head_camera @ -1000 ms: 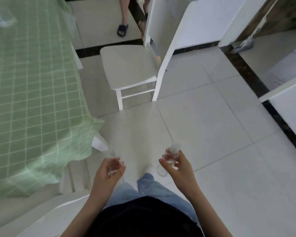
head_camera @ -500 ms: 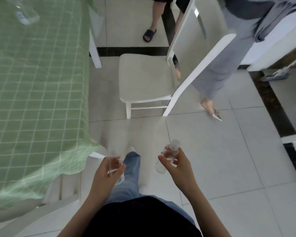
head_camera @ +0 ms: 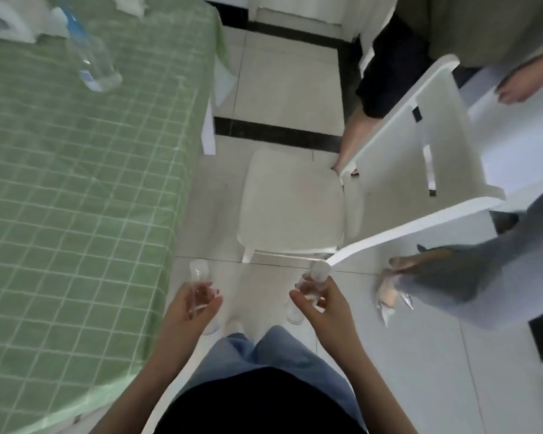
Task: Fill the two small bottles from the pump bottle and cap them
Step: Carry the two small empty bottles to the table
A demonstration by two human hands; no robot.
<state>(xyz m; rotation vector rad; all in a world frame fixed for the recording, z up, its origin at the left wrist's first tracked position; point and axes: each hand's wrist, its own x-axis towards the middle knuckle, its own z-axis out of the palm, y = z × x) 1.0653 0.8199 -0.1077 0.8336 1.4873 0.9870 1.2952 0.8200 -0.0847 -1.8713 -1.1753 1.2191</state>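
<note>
My left hand (head_camera: 191, 311) holds a small clear bottle (head_camera: 198, 274) upright, its neck sticking up above my fingers. My right hand (head_camera: 325, 303) grips a second small clear bottle (head_camera: 314, 278), tilted a little to the right, with a pale top. Both hands are over the floor in front of my legs, to the right of the table. On the table's far left stands a tall clear bottle (head_camera: 90, 57) with a blue and white top; whether it is the pump bottle is not plain.
A table with a green checked cloth (head_camera: 69, 195) fills the left. A white chair (head_camera: 292, 205) stands straight ahead. One person in grey trousers (head_camera: 470, 277) is at the right, and another stands behind the chair. White paper items (head_camera: 7, 23) lie at the table's far edge.
The view has swung upward, so the chair and table top sit lower and closer. The person in grey has stepped to the right. Both hands still hold their bottles.
</note>
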